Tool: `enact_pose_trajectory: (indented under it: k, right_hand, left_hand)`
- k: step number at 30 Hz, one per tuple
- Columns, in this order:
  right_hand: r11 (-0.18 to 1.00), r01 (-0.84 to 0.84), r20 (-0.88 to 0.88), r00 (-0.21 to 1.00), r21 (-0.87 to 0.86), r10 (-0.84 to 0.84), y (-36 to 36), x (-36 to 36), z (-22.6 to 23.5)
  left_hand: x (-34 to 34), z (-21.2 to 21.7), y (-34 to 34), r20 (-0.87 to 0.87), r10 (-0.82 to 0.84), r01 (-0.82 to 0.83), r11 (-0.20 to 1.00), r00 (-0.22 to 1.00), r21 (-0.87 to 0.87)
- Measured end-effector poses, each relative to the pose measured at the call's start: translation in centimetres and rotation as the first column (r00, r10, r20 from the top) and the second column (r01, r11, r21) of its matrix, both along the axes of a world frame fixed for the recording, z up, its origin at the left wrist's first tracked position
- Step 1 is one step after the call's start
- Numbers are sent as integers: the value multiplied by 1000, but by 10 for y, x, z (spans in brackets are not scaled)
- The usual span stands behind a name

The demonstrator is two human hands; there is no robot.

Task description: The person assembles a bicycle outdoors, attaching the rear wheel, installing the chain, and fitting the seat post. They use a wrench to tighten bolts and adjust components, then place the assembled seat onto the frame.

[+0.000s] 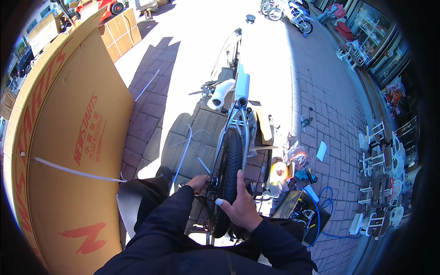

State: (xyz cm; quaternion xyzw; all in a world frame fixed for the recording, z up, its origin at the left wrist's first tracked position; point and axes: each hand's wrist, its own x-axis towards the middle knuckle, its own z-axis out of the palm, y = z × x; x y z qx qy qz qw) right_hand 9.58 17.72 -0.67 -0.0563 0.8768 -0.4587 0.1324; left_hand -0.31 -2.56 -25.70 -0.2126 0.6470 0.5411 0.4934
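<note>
A bicycle frame with silver stays [246, 130] stands in front of me, its black knobby tire [230, 153] pointing toward me. My right hand [241, 208] lies against the tire with its fingers stretched out and the thumb, white at its tip, reaching across the tread. To the left of the wheel, my left hand [198, 183] is closed at dark metal parts [212, 185] near the wheel's middle. Its fingertips are partly hidden, so what they pinch cannot be made out. White wrapping [243, 85] covers a frame tube, and more white padding [222, 93] sits beside it.
A tall cardboard box [87, 119] stands close on my left. At right lie an open toolbox [298, 208], a blue hose [327, 197], a yellow-and-white roll [278, 172] and clear plastic [298, 156]. White chairs [378, 183] line the far right; small motorbikes [288, 13] stand beyond.
</note>
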Motion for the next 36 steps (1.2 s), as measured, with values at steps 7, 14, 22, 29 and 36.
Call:
enact_pose_trajectory:
  k: [7,14,22,29,36]
  right_hand:
    - [1000,-2,-54,999,29,4,0,0,-2]
    - [999,-1,-87,996,37,4,1,0,-7]
    - [1000,-7,-74,997,17,8,2,1,-3]
    - [999,-3,-112,994,45,8,1,0,-7]
    - [1000,-5,-68,998,10,5,3,0,-8]
  left_hand:
    - [11,3,9,-436,-87,1,981,896,-194]
    - [0,14,-5,48,-44,43,999,998,23]
    - [8,-28,11,-749,-285,39,944,598,-328]
    - [7,-20,-2,83,110,-111,994,990,13]
    - [11,-12,16,-709,-195,-53,949,677,-312]
